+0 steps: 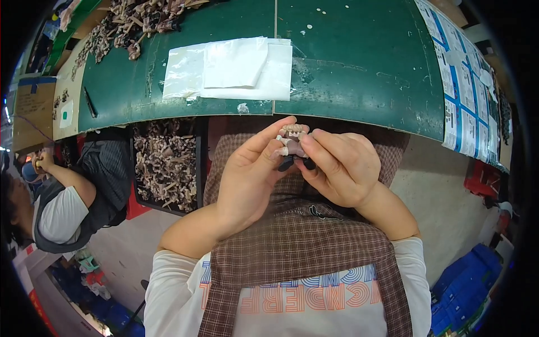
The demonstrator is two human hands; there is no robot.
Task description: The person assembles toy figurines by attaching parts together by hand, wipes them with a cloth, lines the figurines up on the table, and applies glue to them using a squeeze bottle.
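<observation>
Between my two hands, just off the near edge of the green table, is a small toy figure point(292, 145) with a pale top, mauve-brown middle and black feet. My left hand point(250, 168) pinches it from the left, thumb and forefinger on its side. From the right, my right hand point(343, 163) grips it with thumb and fingertips. Fingers cover part of the figure. Below my left forearm's far side, a black crate point(201, 163) holds a heap of similar small figures point(165, 163).
On the green table point(359, 73) lie white sheets point(236, 64), a black pen point(90, 102) and a pile of figures point(143, 22) at the far left. Blue-and-white printed sheets point(463, 84) cover the right end. Another person point(73, 196) sits at left. Blue crates point(469, 286) stand lower right.
</observation>
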